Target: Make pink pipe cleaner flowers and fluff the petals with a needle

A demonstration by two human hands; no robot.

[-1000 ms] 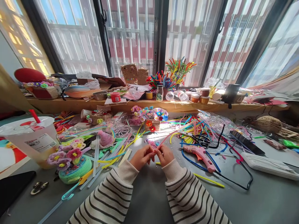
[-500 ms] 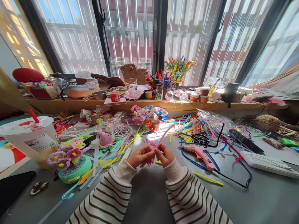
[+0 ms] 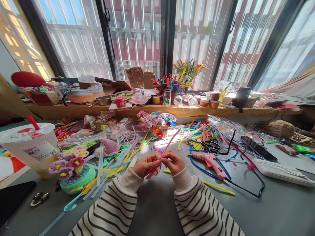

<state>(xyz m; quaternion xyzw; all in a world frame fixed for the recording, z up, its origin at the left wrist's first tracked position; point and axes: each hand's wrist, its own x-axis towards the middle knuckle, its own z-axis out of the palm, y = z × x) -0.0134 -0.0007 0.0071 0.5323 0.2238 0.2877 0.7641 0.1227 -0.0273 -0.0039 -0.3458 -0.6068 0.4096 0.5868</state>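
A pink pipe cleaner point(image 3: 171, 140) slants up and away from between my hands, and its lower end shows below my left fingers. My left hand point(image 3: 147, 165) pinches it from the left. From the right, my right hand point(image 3: 174, 162) grips it with thumb and forefinger, the fingertips of both hands meeting. How the pipe cleaner bends inside the fingers is hidden. Just beyond my hands lies a small pink fuzzy piece point(image 3: 159, 150). A yellow pipe cleaner point(image 3: 219, 188) rests on the grey table near my right wrist.
To the right are a pink hot glue gun point(image 3: 209, 162) with a black cord, scissors point(image 3: 209, 146) and a phone point(image 3: 258, 148). On the left stand a plastic drink cup point(image 3: 31, 147) and a pipe-cleaner flower pot point(image 3: 77, 178). Several loose pipe cleaners point(image 3: 204, 132) are heaped behind.
The pink pipe cleaner has shifted slightly through my fingers, and more of its lower end shows under my left hand. Both hands stay in nearly the same place.
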